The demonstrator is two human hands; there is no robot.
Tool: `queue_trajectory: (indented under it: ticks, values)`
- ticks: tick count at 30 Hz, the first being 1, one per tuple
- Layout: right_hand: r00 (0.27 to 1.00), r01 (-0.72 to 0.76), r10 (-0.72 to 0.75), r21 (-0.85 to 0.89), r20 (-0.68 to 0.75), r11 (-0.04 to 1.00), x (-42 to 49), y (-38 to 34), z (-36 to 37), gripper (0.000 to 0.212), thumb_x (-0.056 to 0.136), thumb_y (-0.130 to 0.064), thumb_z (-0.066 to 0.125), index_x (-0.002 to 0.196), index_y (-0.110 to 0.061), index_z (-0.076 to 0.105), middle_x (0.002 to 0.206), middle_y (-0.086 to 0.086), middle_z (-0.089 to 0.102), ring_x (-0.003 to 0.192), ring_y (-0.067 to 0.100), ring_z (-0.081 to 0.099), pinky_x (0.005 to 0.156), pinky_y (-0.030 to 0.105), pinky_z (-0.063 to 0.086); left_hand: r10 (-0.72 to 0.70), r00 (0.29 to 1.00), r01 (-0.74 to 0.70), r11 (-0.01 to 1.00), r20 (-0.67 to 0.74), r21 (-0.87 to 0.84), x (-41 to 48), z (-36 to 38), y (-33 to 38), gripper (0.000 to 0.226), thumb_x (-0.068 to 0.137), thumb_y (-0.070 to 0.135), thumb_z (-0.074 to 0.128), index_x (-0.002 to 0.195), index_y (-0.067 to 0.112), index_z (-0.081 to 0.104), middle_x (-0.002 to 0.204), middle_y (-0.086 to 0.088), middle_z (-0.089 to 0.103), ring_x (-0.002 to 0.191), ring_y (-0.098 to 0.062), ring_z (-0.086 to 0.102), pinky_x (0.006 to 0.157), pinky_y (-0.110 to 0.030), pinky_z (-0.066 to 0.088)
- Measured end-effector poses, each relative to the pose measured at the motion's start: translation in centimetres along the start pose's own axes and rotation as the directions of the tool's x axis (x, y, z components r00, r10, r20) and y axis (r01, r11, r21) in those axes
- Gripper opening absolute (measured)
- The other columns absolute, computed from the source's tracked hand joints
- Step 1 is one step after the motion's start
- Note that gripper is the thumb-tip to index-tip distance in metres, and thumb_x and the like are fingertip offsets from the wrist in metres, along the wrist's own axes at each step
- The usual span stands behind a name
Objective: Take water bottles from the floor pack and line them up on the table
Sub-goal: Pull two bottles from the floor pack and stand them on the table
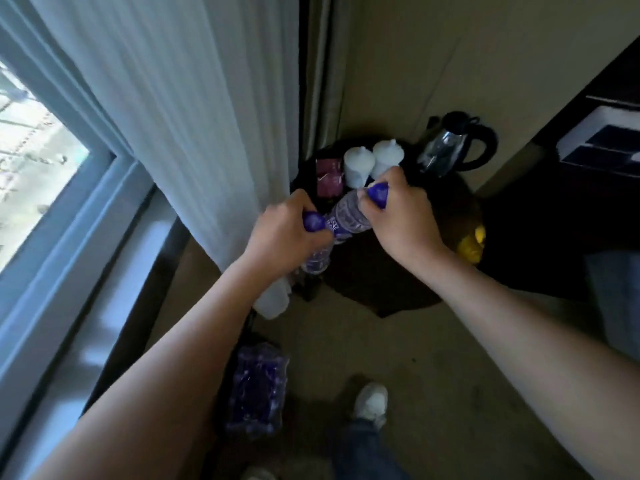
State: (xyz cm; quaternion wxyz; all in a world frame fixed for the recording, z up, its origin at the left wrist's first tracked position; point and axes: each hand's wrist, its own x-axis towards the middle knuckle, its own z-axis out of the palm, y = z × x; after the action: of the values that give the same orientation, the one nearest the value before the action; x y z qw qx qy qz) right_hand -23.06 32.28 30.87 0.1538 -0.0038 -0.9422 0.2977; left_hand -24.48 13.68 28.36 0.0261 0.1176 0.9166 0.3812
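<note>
My left hand [282, 233] grips a clear water bottle [317, 259] by its purple cap, its body hanging below my fingers. In my right hand [398, 213] is a second purple-capped bottle [348, 216], held by the neck and tilted toward the left one. Both are above the left part of the small dark round table [381, 282]. The plastic-wrapped floor pack [258, 386] of purple-capped bottles lies on the carpet below my left forearm.
On the table stand two white wrapped cups [360, 164], a pink packet [329, 176], a glass kettle [450, 147] and something yellow [471, 244] at its right edge. A white curtain [173, 116] hangs left. My shoe [372, 403] is on the carpet.
</note>
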Motion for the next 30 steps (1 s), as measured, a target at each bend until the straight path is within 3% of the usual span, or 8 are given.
queue_trajectory:
  ticks: [4,7,9,12,18,23,27,30]
  values:
    - [0.991,-0.072,0.081,-0.089,0.109,0.993,3.9,4.5,-4.2,0.03,0.089,-0.038,0.057,0.093,-0.01,0.047,0.076,0.013,0.063,0.066,0.033,0.061,0.057,0.04,0.051,-0.009,1.0,0.008,0.997,0.017,0.074,5.9,3.8,4.8,0.035,0.067,0.039,0.068,0.09,0.018,0.051,0.077,0.002,0.055,0.074,-0.03,0.058,0.059,-0.034,0.04]
    - [0.957,-0.14,0.164,-0.115,0.238,0.984,6.8,8.5,-5.7,0.029,0.089,-0.035,0.058,0.096,-0.009,0.047,0.084,0.016,0.063,0.076,0.037,0.062,0.063,0.041,0.051,-0.08,0.992,0.072,0.993,0.092,0.095,9.8,7.8,6.3,0.037,0.069,0.039,0.069,0.089,0.021,0.045,0.082,-0.005,0.058,0.08,-0.035,0.061,0.061,-0.032,0.037]
    - [0.928,-0.182,0.215,-0.134,0.303,0.974,8.4,11.3,-6.4,0.029,0.089,-0.034,0.057,0.099,-0.009,0.047,0.089,0.017,0.063,0.082,0.038,0.062,0.065,0.041,0.049,-0.111,0.985,0.103,0.992,0.132,0.066,12.2,10.4,6.5,0.036,0.07,0.037,0.071,0.087,0.021,0.044,0.086,-0.011,0.063,0.082,-0.037,0.062,0.063,-0.036,0.044]
    - [0.892,-0.189,0.218,-0.111,0.397,0.976,10.3,14.3,-6.9,0.029,0.09,-0.035,0.055,0.103,-0.01,0.046,0.093,0.016,0.064,0.083,0.036,0.063,0.069,0.045,0.052,-0.133,0.972,0.118,0.989,0.195,0.086,14.9,12.8,6.3,0.032,0.07,0.036,0.069,0.081,0.023,0.042,0.077,-0.004,0.058,0.078,-0.034,0.062,0.068,-0.041,0.051]
    - [0.85,-0.147,0.182,-0.109,0.494,0.983,13.0,18.2,-5.7,0.031,0.091,-0.036,0.055,0.105,-0.009,0.048,0.092,0.014,0.064,0.08,0.033,0.063,0.066,0.044,0.053,-0.109,0.966,0.081,0.989,0.234,0.127,18.2,15.1,5.1,0.028,0.067,0.032,0.07,0.072,0.03,0.043,0.064,0.013,0.053,0.065,-0.016,0.058,0.059,-0.033,0.048]
    - [0.809,-0.187,0.2,-0.081,0.553,0.979,14.1,19.6,-3.4,0.027,0.089,-0.034,0.057,0.101,-0.012,0.048,0.088,0.011,0.062,0.075,0.028,0.062,0.061,0.038,0.05,-0.135,0.966,0.119,0.989,0.221,0.084,19.5,15.4,4.0,0.025,0.069,0.031,0.069,0.075,0.03,0.045,0.069,0.009,0.059,0.067,-0.007,0.058,0.064,-0.038,0.053]
    - [0.785,-0.208,0.207,-0.067,0.583,0.976,14.2,19.9,-1.5,0.027,0.086,-0.034,0.058,0.1,-0.013,0.049,0.086,0.011,0.062,0.074,0.028,0.062,0.063,0.044,0.054,-0.132,0.964,0.124,0.991,0.23,0.052,20.1,15.1,3.3,0.026,0.071,0.029,0.072,0.08,0.032,0.048,0.074,0.009,0.06,0.072,-0.009,0.059,0.068,-0.04,0.055]
    - [0.78,-0.222,0.217,-0.065,0.587,0.973,13.5,19.9,-0.6,0.023,0.084,-0.036,0.059,0.096,-0.019,0.05,0.087,0.007,0.062,0.076,0.026,0.062,0.067,0.047,0.054,-0.082,0.962,0.102,0.993,0.26,-0.063,19.8,15.2,2.8,0.023,0.072,0.028,0.074,0.086,0.022,0.056,0.086,0.0,0.062,0.08,-0.015,0.061,0.073,-0.036,0.054]
